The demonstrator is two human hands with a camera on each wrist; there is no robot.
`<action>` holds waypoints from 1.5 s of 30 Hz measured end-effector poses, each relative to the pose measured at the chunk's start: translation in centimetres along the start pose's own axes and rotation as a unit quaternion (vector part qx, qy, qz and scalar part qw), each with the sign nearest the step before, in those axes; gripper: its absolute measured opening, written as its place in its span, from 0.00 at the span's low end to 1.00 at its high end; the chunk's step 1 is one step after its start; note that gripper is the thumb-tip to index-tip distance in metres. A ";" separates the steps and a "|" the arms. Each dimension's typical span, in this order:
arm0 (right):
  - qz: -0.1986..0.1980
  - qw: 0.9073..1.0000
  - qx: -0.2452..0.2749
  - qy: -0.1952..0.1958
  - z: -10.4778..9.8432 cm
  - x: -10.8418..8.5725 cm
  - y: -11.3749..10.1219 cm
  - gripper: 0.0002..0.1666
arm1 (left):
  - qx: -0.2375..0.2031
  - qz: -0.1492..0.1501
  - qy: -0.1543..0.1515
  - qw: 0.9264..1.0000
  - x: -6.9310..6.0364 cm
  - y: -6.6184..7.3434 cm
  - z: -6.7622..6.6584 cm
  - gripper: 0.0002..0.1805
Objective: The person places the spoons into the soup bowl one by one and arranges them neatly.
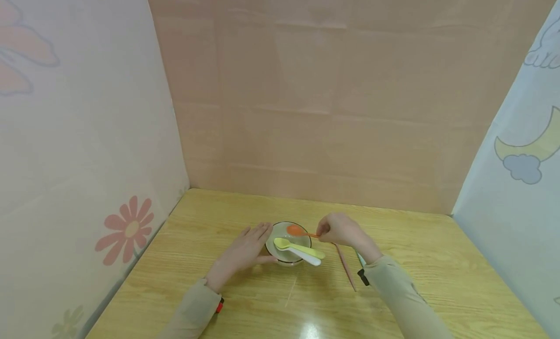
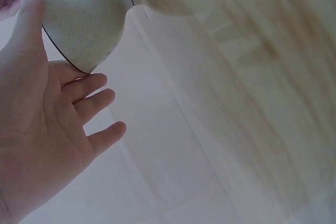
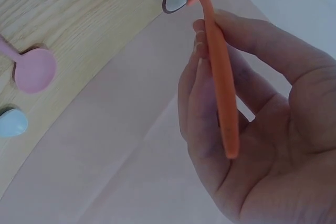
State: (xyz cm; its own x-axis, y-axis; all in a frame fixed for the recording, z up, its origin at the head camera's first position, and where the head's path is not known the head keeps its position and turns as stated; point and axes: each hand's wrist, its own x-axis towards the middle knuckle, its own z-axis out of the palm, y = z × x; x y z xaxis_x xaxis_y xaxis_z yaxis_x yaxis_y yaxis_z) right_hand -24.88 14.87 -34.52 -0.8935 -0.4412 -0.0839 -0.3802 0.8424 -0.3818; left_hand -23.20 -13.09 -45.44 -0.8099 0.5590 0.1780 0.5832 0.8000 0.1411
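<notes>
A pale bowl (image 1: 277,233) with a dark rim stands on the table, a yellow spoon (image 1: 313,252) and a white spoon (image 1: 311,259) leaning in it, handles over the near right rim. My left hand (image 1: 245,249) rests against the bowl's left side, fingers extended along the rim and thumb at the near edge. With thumb and fingertips my right hand (image 1: 343,230) pinches an orange spoon (image 3: 223,87) by its handle. The orange spoon's head (image 1: 296,230) is over the bowl; whether it touches the inside I cannot tell.
Right of the bowl, a pink spoon (image 3: 35,70) and a light blue spoon (image 3: 12,123) lie on the wooden table (image 1: 245,305), partly beneath my right arm in the head view. A tan backdrop (image 1: 306,110) stands behind, with patterned panels (image 1: 109,149) at both sides.
</notes>
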 end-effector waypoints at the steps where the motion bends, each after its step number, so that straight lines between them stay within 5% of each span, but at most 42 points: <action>1: 0.001 1.000 -0.001 -0.002 0.0 0.1 -0.1 0.02 | 0.001 0.000 0.000 1.000 0.0 0.0 0.0 0.52; 28: -0.014 0.999 -0.032 -0.021 0.9 1.7 -1.7 0.04 | 0.005 0.006 0.007 1.000 0.0 0.2 -0.1 0.52; 45: 0.010 0.999 -0.042 -0.026 1.9 2.6 -2.3 0.03 | -0.009 0.001 0.003 1.000 -0.1 0.0 -0.1 0.52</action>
State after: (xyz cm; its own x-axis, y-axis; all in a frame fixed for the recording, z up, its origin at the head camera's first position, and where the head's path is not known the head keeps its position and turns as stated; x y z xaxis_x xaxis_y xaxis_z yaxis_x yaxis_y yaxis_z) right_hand -25.89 11.13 -35.61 -0.8880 -0.4383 -0.1395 -0.3833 0.8728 -0.3020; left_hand -23.17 -13.15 -45.38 -0.8078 0.5599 0.1842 0.5866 0.7944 0.1577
